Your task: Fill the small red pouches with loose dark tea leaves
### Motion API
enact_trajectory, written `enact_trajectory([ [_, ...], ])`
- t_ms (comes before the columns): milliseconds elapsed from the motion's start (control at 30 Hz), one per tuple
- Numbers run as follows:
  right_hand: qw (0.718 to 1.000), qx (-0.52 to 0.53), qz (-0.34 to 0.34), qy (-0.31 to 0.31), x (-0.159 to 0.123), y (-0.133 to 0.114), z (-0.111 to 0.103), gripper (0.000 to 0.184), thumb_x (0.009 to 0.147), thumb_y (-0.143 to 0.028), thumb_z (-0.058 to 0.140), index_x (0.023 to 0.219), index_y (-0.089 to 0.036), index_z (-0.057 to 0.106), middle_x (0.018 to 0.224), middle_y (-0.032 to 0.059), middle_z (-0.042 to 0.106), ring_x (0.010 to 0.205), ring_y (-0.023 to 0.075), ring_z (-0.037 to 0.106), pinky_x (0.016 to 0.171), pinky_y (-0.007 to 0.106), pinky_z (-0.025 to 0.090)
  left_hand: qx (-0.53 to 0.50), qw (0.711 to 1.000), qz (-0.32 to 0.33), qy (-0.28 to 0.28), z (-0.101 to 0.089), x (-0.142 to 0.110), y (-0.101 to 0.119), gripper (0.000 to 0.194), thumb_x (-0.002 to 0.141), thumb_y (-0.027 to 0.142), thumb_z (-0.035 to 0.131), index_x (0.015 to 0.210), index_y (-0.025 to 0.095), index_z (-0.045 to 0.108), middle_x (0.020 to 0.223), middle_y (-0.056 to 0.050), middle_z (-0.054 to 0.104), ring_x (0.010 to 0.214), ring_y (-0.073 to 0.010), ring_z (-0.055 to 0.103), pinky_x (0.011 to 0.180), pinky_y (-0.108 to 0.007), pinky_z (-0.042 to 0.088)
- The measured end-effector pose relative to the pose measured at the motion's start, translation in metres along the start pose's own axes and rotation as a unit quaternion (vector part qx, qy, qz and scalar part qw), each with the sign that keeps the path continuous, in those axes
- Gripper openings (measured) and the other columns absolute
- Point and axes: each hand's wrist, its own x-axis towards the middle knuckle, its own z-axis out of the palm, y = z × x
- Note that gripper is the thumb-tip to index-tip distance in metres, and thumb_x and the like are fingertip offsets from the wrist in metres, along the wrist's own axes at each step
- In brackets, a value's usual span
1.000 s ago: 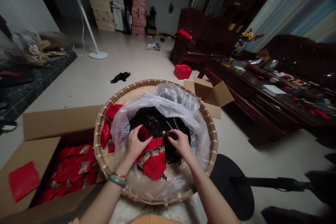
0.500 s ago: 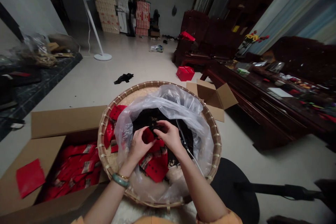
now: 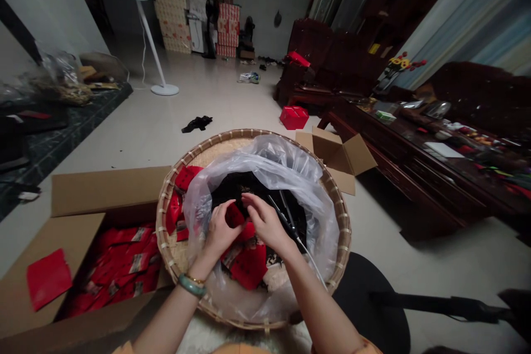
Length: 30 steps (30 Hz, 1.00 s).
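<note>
My left hand (image 3: 219,230) grips a small red packet (image 3: 234,215) at the middle of the tray. My right hand (image 3: 266,224) is bunched just above that packet, and whatever its fingertips hold is too small to see. Dark loose leaves (image 3: 238,187) lie heaped inside a clear plastic bag (image 3: 274,157), which sits in a round bamboo tray (image 3: 166,221). More red packets (image 3: 249,266) rest under my hands. Thin dark metal tongs (image 3: 285,218) lie beside my right hand, with a thin white cord (image 3: 313,265) running from them.
At left, an open cardboard box (image 3: 78,193) holds several red packets, and a loose red packet (image 3: 48,279) lies on its flap. Behind the tray are a small open carton (image 3: 340,155) and a red box (image 3: 294,117). A cluttered dark wooden table (image 3: 415,144) stands at right.
My right hand has moved left from the leaves to just above the red packet. My left hand still grips the packet. The tongs have shifted slightly, and the view has drifted a little.
</note>
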Motion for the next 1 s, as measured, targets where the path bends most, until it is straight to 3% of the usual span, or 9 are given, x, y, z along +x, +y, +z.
enact_trajectory([
  [133, 0.997, -0.057, -0.026, 0.048, -0.002, 0.000, -0.005, 0.038, 0.084, -0.015, 0.045, 0.120, -0.023, 0.054, 0.116, 0.0078, 0.059, 0.108, 0.0192, 0.055, 0.094, 0.036, 0.043, -0.013, 0.999, 0.008, 0.029, 0.000, 0.000, 0.001, 0.053, 0.067, 0.028, 0.069, 0.115, 0.020, 0.048, 0.110, -0.009, 0.057, 0.103, -0.0261, 0.055, 0.090, -0.044, 0.045],
  [233, 0.995, -0.079, -0.064, -0.011, 0.000, -0.001, -0.005, 0.044, 0.082, -0.012, 0.046, 0.124, -0.025, 0.052, 0.123, 0.0059, 0.057, 0.114, 0.0187, 0.050, 0.099, 0.036, 0.039, -0.022, 0.999, 0.027, 0.037, 0.003, -0.001, 0.003, 0.050, 0.068, 0.024, 0.067, 0.114, 0.020, 0.048, 0.109, -0.009, 0.057, 0.103, -0.0249, 0.054, 0.090, -0.042, 0.045],
  [333, 0.993, -0.086, -0.076, -0.042, 0.005, 0.000, 0.000, 0.034, 0.082, -0.013, 0.049, 0.111, -0.025, 0.062, 0.107, 0.0036, 0.066, 0.100, 0.0178, 0.058, 0.090, 0.034, 0.044, -0.014, 0.998, 0.048, 0.026, 0.004, -0.002, 0.005, 0.050, 0.068, 0.021, 0.066, 0.114, 0.019, 0.047, 0.109, -0.009, 0.057, 0.103, -0.0247, 0.054, 0.090, -0.042, 0.045],
  [467, 0.995, -0.070, -0.040, 0.051, 0.010, 0.005, -0.003, 0.021, 0.084, -0.017, 0.050, 0.090, -0.023, 0.069, 0.086, 0.0034, 0.070, 0.080, 0.0165, 0.063, 0.076, 0.029, 0.049, -0.005, 0.998, 0.065, 0.023, 0.000, -0.002, 0.008, 0.052, 0.068, 0.024, 0.067, 0.115, 0.019, 0.047, 0.109, -0.010, 0.057, 0.103, -0.0251, 0.054, 0.091, -0.042, 0.045],
  [600, 0.985, -0.104, -0.038, 0.132, 0.004, 0.005, -0.012, 0.019, 0.084, -0.023, 0.052, 0.095, -0.023, 0.068, 0.097, 0.0063, 0.066, 0.091, 0.0191, 0.060, 0.083, 0.033, 0.047, 0.008, 0.998, 0.050, 0.044, -0.002, -0.001, 0.008, 0.052, 0.069, 0.026, 0.066, 0.116, 0.018, 0.046, 0.109, -0.010, 0.056, 0.103, -0.0256, 0.054, 0.090, -0.043, 0.045],
  [733, 0.980, -0.172, -0.083, 0.058, -0.010, 0.002, -0.001, 0.023, 0.076, -0.032, 0.065, 0.098, -0.024, 0.067, 0.103, 0.0088, 0.063, 0.100, 0.0238, 0.054, 0.087, 0.038, 0.045, 0.000, 0.998, 0.042, 0.040, 0.002, -0.003, 0.005, 0.050, 0.070, 0.022, 0.061, 0.118, 0.019, 0.046, 0.111, -0.011, 0.055, 0.104, -0.0259, 0.054, 0.091, -0.044, 0.045],
  [833, 0.985, -0.167, -0.045, 0.026, -0.012, 0.008, 0.010, 0.014, 0.081, -0.026, 0.058, 0.089, -0.022, 0.068, 0.098, 0.0087, 0.064, 0.090, 0.0214, 0.057, 0.079, 0.034, 0.047, -0.009, 0.999, 0.041, 0.028, 0.003, -0.004, 0.005, 0.052, 0.068, 0.020, 0.061, 0.118, 0.019, 0.047, 0.111, -0.010, 0.056, 0.105, -0.0250, 0.055, 0.092, -0.042, 0.045],
  [933, 0.994, -0.087, 0.010, 0.070, -0.005, 0.019, 0.007, 0.017, 0.085, -0.025, 0.051, 0.083, -0.020, 0.067, 0.085, 0.0057, 0.065, 0.076, 0.0167, 0.059, 0.071, 0.028, 0.047, -0.060, 0.998, -0.006, 0.018, 0.000, -0.001, 0.005, 0.062, 0.063, 0.029, 0.069, 0.120, 0.020, 0.046, 0.114, -0.010, 0.057, 0.106, -0.0248, 0.056, 0.092, -0.042, 0.045],
  [1000, 0.994, -0.031, 0.032, 0.100, -0.001, 0.025, -0.002, 0.019, 0.084, -0.030, 0.051, 0.079, -0.019, 0.066, 0.080, 0.0043, 0.065, 0.073, 0.0162, 0.059, 0.068, 0.026, 0.047, -0.151, 0.985, -0.084, -0.011, -0.003, 0.003, 0.006, 0.062, 0.064, 0.035, 0.070, 0.119, 0.019, 0.047, 0.109, -0.009, 0.061, 0.098, -0.0231, 0.060, 0.086, -0.040, 0.048],
])
